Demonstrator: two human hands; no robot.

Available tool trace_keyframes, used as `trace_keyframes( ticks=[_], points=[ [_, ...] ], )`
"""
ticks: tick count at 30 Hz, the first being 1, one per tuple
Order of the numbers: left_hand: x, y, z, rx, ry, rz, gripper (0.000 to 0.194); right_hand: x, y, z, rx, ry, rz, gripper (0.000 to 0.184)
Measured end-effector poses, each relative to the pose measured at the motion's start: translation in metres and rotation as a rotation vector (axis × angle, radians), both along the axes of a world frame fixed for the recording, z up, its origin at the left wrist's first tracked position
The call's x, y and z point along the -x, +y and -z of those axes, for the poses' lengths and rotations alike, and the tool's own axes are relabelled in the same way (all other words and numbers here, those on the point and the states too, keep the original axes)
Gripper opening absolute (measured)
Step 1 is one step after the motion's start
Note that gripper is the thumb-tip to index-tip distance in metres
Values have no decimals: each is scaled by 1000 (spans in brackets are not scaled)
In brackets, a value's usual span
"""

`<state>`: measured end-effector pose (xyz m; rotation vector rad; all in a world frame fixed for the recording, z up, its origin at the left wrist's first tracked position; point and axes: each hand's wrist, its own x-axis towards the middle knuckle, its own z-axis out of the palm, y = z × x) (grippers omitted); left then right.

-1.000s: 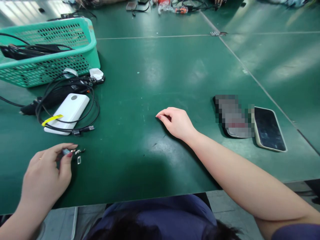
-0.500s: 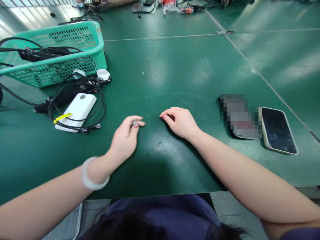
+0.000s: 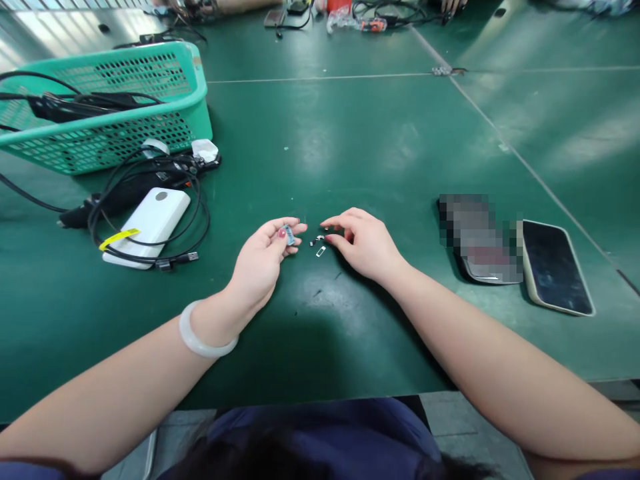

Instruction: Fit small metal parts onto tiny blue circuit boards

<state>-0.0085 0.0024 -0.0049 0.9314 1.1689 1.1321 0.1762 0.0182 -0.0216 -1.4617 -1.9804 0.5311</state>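
In the head view, my left hand is closed, its thumb pressing a small clear bluish piece against the fingers. The exact kind of that piece is too small to make out. Facing it, my right hand rests over the table with thumb and forefinger apart. By those fingertips lie a few tiny black-and-silver parts. Just below them is a small white rectangular frame, flat on the green table.
At left stands a green plastic basket with black cables inside. In front of it lie a white power bank, a looped USB cable and a black device. To the right are a blurred dark item and a phone. Another person's hand shows at the far edge.
My left hand has turned and moved slightly right, showing more of the bluish piece. My right thumb and forefinger have parted, and tiny parts now show on the table below them.
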Motion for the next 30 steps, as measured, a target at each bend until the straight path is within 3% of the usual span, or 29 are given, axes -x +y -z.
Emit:
trace_keyframes(
  ticks=[5, 8, 14, 23, 30],
  points=[
    [-2, 4, 8, -35, 21, 40, 21, 9, 0, 0, -4, -160, -26, 19],
    [-2, 4, 9, -47, 44, 80, 25, 9, 3, 1, 6, -143, -9, 18],
    [-1, 3, 10, -21, 7, 104, 23, 3, 1, 0, -34, 54, 33, 11],
    [-2, 1, 4, -4, 32, 159, 35, 7, -7, -10, 103, 264, 48, 7],
    [-3, -2, 2, -10, 63, 200, 39, 2, -3, -13, 365, 751, 60, 14]
  ],
)
